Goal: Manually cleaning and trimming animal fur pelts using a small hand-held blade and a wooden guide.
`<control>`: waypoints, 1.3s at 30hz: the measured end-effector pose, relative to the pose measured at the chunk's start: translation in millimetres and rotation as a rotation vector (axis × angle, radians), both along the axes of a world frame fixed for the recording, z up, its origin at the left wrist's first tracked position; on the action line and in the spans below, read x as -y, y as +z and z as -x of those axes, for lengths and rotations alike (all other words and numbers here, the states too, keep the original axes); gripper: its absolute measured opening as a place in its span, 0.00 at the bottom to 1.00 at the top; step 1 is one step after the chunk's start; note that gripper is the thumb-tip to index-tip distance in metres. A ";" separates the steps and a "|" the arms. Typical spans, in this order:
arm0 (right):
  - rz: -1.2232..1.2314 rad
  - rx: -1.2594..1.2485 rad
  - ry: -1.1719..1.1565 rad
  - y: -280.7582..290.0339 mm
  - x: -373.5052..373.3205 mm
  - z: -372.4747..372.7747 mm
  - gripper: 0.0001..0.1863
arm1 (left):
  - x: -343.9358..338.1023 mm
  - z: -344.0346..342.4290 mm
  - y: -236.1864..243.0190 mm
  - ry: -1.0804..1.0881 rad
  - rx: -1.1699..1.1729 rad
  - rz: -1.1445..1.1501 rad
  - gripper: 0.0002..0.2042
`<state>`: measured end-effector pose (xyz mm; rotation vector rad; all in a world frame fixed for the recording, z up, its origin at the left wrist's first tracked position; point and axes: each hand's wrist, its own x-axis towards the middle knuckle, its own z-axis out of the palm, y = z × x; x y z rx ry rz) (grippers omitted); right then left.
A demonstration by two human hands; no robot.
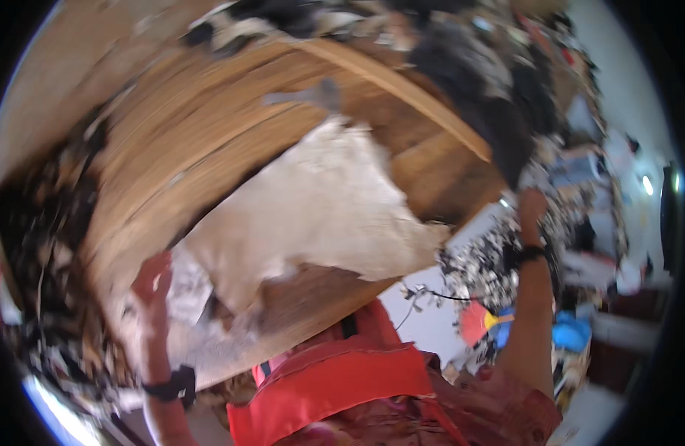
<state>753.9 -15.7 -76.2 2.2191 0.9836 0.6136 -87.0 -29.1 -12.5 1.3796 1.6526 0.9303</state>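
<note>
A pale cream hide [305, 201], ragged at its edges, lies spread across the plank table [157, 178]. My left hand [153, 276] is at the table's near left, beside a whitish piece [186, 286] at the hide's left end. Its fingers look bent but are smeared by motion. Off the table's right side, my right hand [532, 207] reaches out near the lower end of a dark hide [506, 126]. Blur hides whether it grips anything. Beyond the cream hide lies a grey tool [309, 95] with a flared end, too blurred to name.
A wooden strip [402, 85] runs along the far right of the table. Grey and white scraps [487, 264] are heaped at the right, near a red and yellow fan-shaped thing [476, 323] and a blue object [571, 332]. Dark scraps [53, 245] cover the floor at the left.
</note>
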 end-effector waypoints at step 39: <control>0.162 -1.258 1.700 35.0 -79.7 696.6 0.36 | 16.0 50.5 -56.7 0.160 -1.012 -0.126 0.42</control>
